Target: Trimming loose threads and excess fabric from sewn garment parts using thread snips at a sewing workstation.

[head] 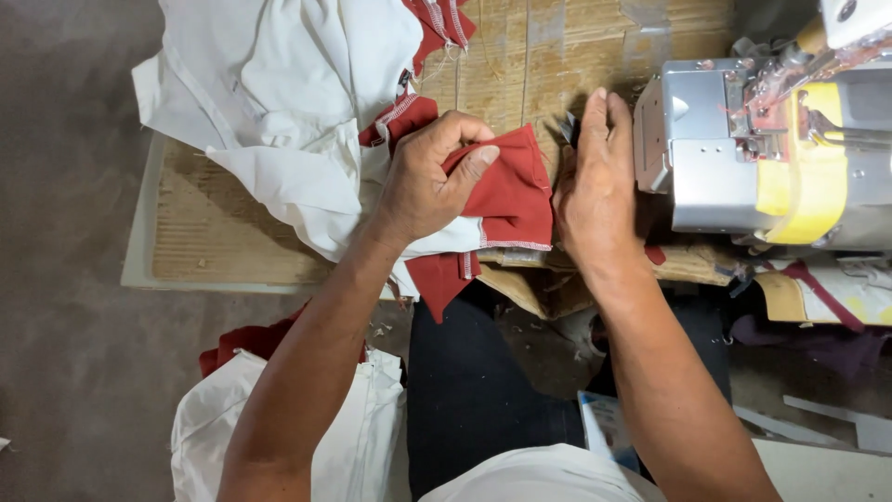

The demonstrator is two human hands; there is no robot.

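Nearest the camera: the person's pale garment at the bottom edge, with a white sack (297, 437) just to its left on the floor. The sack holds white cloth; a red piece (243, 340) shows at its upper rim.

Left hand (429, 181): grip clenched on a folded red fabric piece (506, 195), thumb pressed on top, fingers curled over its upper edge. The piece lies on the surface (223, 232), a worn board topped with taped brown cardboard, near its front edge. A white-stitched hem runs along the piece's lower side, and a red corner hangs over the front edge.

Right hand (595, 186): grip released, fingers straight and together, the hand standing on edge against the right side of the red piece, just beside the sewing machine (743, 158).

The machine is grey metal with a yellow guard on its right part.

A heap of white garments (279, 93) with red trim lies at the surface's upper left, touching the held piece. A white, yellow and red package (827, 293) lies under the machine's front right.
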